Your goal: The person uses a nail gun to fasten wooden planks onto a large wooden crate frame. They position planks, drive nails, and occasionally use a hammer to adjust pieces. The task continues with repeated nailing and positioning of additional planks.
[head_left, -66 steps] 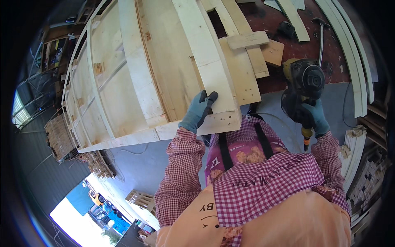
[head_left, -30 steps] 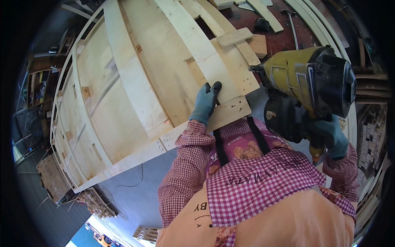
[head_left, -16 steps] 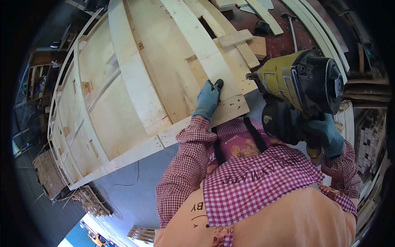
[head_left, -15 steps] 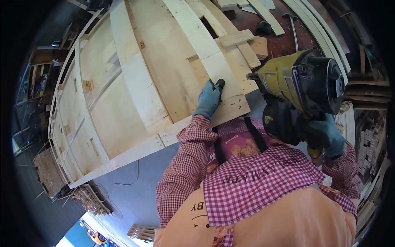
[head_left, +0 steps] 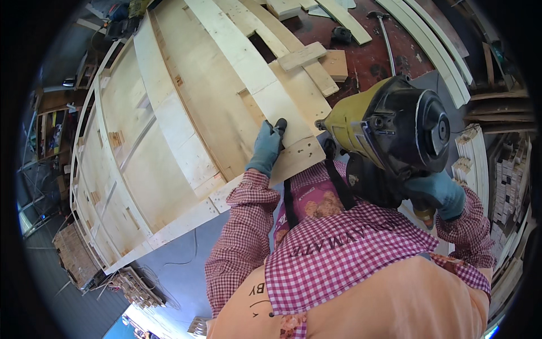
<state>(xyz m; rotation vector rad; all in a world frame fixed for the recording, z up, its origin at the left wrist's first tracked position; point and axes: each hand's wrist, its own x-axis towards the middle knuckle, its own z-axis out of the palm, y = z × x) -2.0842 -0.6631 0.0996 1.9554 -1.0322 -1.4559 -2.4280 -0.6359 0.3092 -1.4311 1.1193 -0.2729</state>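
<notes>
Dark red tabletop, stained with darker patches. Large pale wooden frame lies at left, near end overhanging grey floor. On red surface: hammer, head away from person; small black object, kind unclear, just beside pale board; wooden block; long boards along right side. Floor bears thin cable, slat stack.

A woodworking workshop is indicated by the large panel of pale boards and by the yellow-and-black nail gun gripped in the right hand. A hammer and loose wood pieces are spread over the dark red counter. Cut timber is stacked at the right, slatted wood is heaped on the grey floor, and cluttered shelves are seen at the left.
</notes>
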